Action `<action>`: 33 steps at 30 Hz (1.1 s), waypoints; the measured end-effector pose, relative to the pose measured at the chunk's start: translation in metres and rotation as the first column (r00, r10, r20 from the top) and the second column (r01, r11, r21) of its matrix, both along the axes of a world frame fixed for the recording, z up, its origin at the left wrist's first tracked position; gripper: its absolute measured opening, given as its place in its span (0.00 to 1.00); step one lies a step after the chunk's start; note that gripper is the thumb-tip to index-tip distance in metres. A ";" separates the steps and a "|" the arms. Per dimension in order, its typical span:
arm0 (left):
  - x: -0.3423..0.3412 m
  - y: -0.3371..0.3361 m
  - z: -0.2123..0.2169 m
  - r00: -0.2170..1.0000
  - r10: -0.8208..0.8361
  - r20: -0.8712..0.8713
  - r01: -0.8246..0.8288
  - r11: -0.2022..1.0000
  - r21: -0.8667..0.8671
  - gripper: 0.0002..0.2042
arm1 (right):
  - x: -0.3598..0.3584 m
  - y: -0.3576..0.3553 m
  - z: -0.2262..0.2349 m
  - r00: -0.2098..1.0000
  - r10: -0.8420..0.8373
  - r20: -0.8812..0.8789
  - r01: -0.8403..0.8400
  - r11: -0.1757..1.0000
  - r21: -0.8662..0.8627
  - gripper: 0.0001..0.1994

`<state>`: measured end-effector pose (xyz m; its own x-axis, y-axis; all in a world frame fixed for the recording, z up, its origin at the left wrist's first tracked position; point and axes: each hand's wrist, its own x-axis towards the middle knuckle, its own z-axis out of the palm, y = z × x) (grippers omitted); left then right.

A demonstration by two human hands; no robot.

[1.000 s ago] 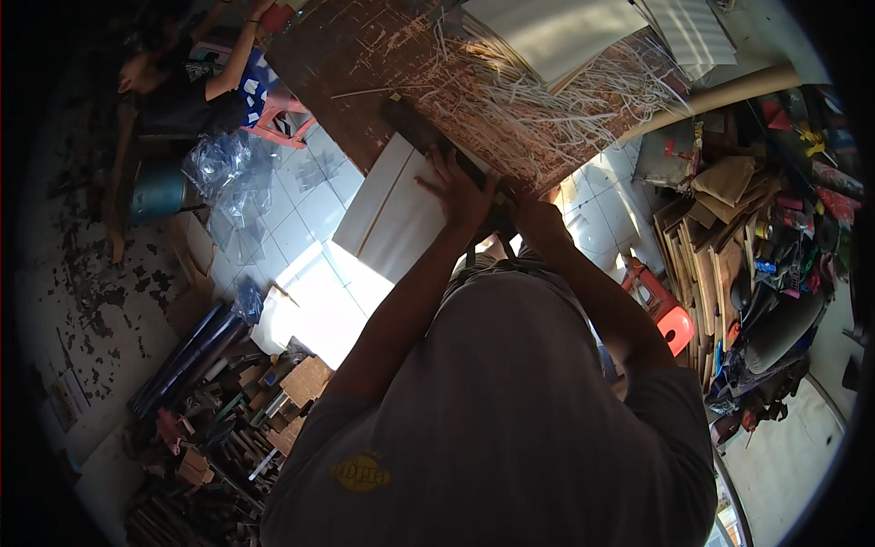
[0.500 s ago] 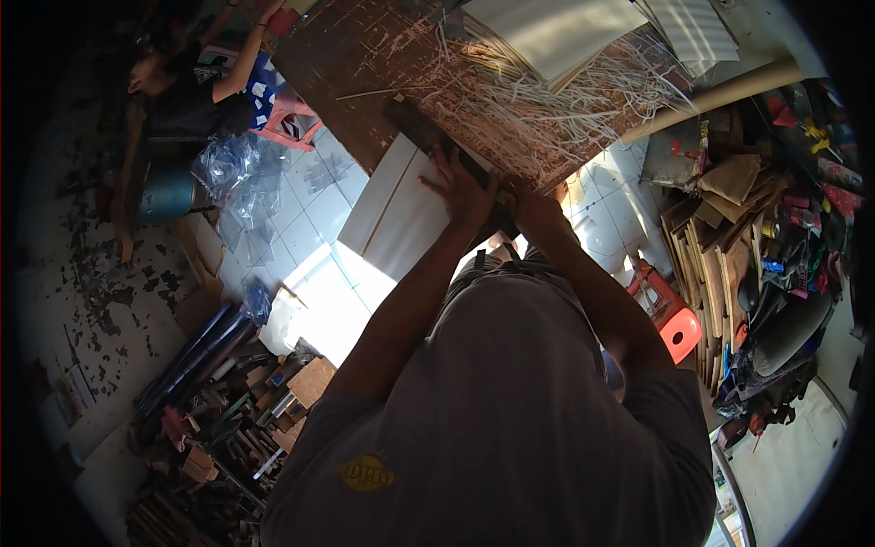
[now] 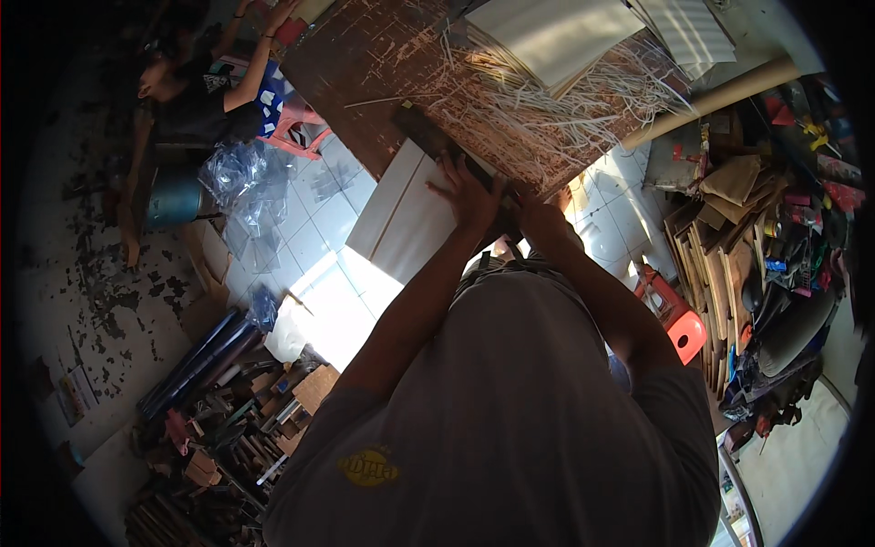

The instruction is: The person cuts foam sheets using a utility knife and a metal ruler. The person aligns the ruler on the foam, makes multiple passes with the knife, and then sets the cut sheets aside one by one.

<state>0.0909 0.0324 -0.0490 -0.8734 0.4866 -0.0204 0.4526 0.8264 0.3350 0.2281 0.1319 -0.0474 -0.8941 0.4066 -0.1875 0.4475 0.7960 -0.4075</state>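
Note:
A white sheet (image 3: 401,214) hangs over the near edge of a scuffed brown worktable (image 3: 365,73). A long dark straightedge (image 3: 428,132) lies across the sheet along the table edge. My left hand (image 3: 469,191) presses flat on the straightedge with fingers spread. My right hand (image 3: 540,219) is just to its right at the same edge, fingers closed; whether it holds anything I cannot tell. Many thin white strips (image 3: 538,109) are scattered on the table beyond my hands.
A stack of white sheets (image 3: 547,36) and a cardboard tube (image 3: 711,96) lie at the table's far side. Another person (image 3: 196,87) sits at the upper left beside a red stool (image 3: 296,132). A red stool (image 3: 679,324), leaning boards (image 3: 720,246) and floor scraps (image 3: 228,419) surround me.
The view has shifted slightly. My hands stay on the straightedge at the table edge, with no clear movement.

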 end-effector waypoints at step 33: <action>-0.002 -0.247 0.004 0.614 0.249 0.749 -0.771 0.391 0.502 0.30 | -0.043 0.053 0.019 0.989 -0.029 -0.147 -0.015 0.957 -0.290 0.19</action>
<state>0.0892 -0.2144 -0.0455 -0.9079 -0.0090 -0.4192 -0.4163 0.1392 0.8985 0.1852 0.1844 -0.0288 -0.9179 0.3611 -0.1643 0.3702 0.6307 -0.6821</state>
